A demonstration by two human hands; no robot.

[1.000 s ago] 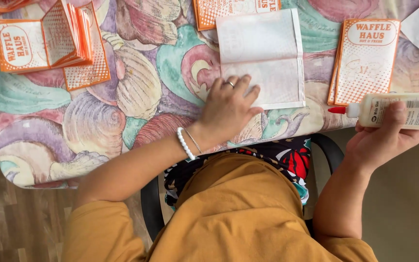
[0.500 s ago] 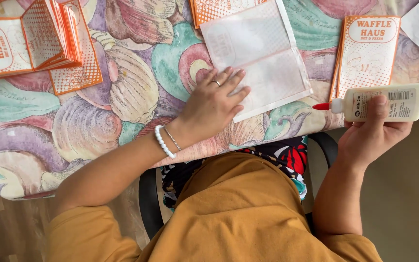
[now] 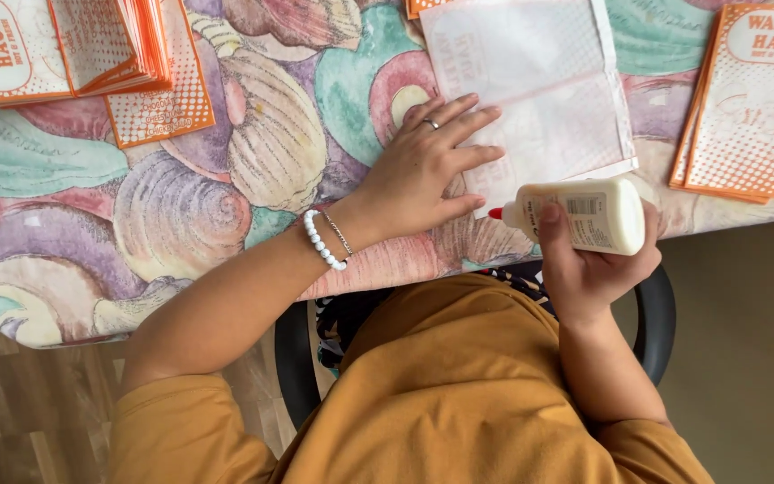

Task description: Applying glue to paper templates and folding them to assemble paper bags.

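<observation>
In the head view, the left hand (image 3: 423, 175) is laid flat, fingers spread, on the lower left part of a white paper sheet (image 3: 539, 81) that lies unfolded on the shell-patterned surface (image 3: 181, 215). Nothing is gripped by it; the sheet is only pressed down. The right hand (image 3: 597, 260) is wrapped in a closed grip around a pale glue bottle (image 3: 584, 213), held sideways just off the near edge of the surface, its red tip (image 3: 495, 213) pointing toward the left hand's fingers and near the sheet's lower edge. A stack of orange printed bags (image 3: 745, 99) lies to the right, well apart from the sheet, and folded ones (image 3: 64, 49) are stacked at the far left. The step in hand is judged to be gluing: the sheet is steadied and the bottle is brought in. For the next move, the tip would need to be tilted down onto the sheet's edge while the sheet is kept pinned.
</observation>
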